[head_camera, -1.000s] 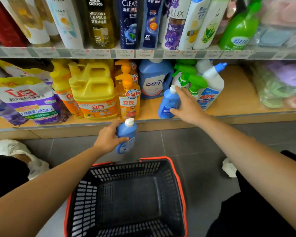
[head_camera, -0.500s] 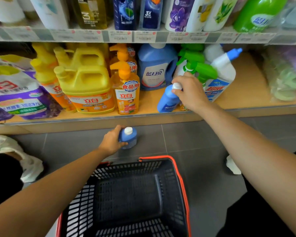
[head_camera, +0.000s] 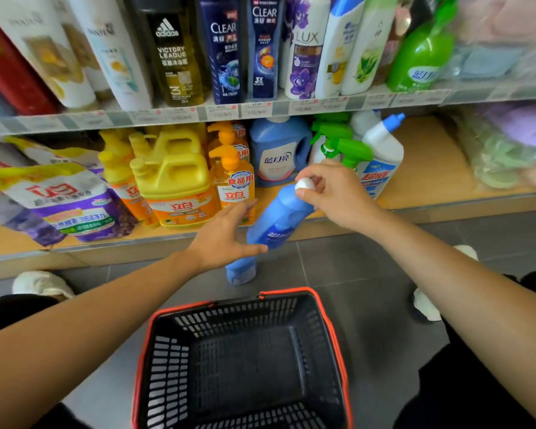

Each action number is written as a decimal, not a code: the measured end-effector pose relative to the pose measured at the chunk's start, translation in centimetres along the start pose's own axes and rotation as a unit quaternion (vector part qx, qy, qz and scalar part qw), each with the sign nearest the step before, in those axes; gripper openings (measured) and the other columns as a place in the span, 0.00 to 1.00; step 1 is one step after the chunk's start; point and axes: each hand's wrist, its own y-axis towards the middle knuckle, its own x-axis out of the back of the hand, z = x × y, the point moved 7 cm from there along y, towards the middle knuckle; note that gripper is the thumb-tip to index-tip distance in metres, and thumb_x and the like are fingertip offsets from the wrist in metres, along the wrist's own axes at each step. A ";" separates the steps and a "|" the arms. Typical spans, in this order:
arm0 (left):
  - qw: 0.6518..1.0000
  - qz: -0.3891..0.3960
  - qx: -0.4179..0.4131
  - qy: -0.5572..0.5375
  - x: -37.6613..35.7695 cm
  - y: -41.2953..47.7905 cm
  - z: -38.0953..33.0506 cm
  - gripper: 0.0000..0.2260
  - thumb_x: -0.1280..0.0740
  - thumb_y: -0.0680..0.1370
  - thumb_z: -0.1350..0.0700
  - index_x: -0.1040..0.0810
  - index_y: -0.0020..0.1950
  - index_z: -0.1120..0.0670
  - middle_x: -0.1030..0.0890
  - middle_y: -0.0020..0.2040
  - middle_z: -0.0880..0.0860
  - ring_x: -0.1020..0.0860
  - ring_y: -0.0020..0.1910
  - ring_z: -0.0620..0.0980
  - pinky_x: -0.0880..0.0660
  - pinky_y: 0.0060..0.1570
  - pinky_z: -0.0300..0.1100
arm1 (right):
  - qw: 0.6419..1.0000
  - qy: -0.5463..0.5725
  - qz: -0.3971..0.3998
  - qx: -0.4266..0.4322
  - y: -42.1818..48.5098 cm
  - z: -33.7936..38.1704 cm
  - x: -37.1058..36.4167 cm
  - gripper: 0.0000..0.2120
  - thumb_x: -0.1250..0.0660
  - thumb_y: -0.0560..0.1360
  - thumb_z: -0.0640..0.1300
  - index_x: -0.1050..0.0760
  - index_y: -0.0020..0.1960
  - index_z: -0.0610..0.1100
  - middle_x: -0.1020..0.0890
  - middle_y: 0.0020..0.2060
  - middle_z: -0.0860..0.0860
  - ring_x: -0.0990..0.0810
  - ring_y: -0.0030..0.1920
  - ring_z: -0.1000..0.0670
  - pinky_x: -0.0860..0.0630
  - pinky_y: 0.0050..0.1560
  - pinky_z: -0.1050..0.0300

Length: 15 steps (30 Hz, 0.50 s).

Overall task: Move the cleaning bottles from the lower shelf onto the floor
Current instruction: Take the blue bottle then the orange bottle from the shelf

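Bottle (head_camera: 279,218), blue, hangs tilted just off the lower shelf (head_camera: 430,168), over the floor (head_camera: 353,274). The right hand (head_camera: 338,196) pinches its white cap (head_camera: 304,183), likely for a quick swing down. Left hand (head_camera: 226,236) spread, holding nothing, near second bottle (head_camera: 242,272) standing on floor.

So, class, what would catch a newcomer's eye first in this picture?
The tilted blue bottle, pinched by its white cap in the right hand, before the lower shelf. Below, a second blue bottle stands on the floor, with the red-rimmed black basket nearest the camera.
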 end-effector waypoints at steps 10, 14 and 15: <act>0.990 -0.040 -0.013 -0.136 4.5 -4.6 -6.4 0.28 0.17 0.67 0.55 0.25 0.62 0.53 0.19 0.51 0.46 0.19 0.51 0.51 0.21 0.51 0.54 | 0.988 0.125 -0.002 0.095 -4.3 7.2 1.7 0.09 0.27 0.75 0.42 0.18 0.55 0.43 0.25 0.43 0.55 0.25 0.38 0.50 0.30 0.40 0.67; 0.986 -0.015 0.013 -0.167 3.7 -6.9 -5.9 0.30 0.19 0.65 0.49 0.23 0.65 0.48 0.16 0.54 0.46 0.18 0.53 0.49 0.21 0.53 0.55 | 0.988 0.125 0.030 0.081 -5.5 5.9 0.4 0.09 0.25 0.73 0.42 0.19 0.53 0.45 0.23 0.38 0.48 0.29 0.33 0.55 0.31 0.36 0.63; 0.989 -0.020 0.020 -0.148 3.4 -7.3 -5.8 0.31 0.20 0.65 0.47 0.23 0.66 0.46 0.16 0.54 0.45 0.18 0.52 0.49 0.21 0.52 0.55 | 0.989 0.119 0.045 0.076 -5.7 5.4 -0.1 0.09 0.25 0.73 0.44 0.19 0.52 0.45 0.23 0.36 0.48 0.30 0.32 0.56 0.31 0.34 0.62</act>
